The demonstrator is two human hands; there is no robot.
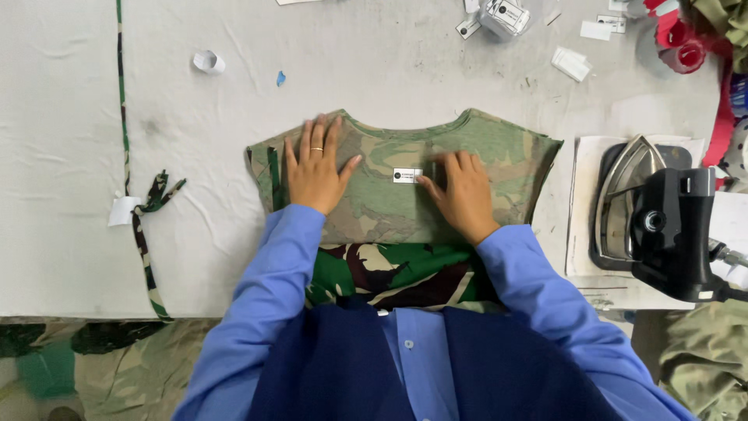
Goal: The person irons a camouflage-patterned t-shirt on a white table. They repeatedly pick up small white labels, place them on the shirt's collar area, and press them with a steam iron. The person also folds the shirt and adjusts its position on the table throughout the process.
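Note:
A camouflage shirt point(499, 148) lies inside out on the white table, neckline away from me. My left hand point(315, 168) presses flat on its left shoulder area, fingers spread, a ring on one finger. My right hand point(463, 191) rests on the middle of the shirt, its fingertips touching a small white label point(407, 175) just below the neckline. The shirt's lower part point(389, 273), with brighter green and dark brown patches, hangs toward my body between my blue sleeves.
A black-handled iron point(654, 210) lies on a white pad at the right. A camouflage fabric strip point(140, 210) runs down the left side. Small white labels point(573, 62) and red spools point(682, 43) sit at the far right. More camouflage cloth point(705, 355) lies below the table edge.

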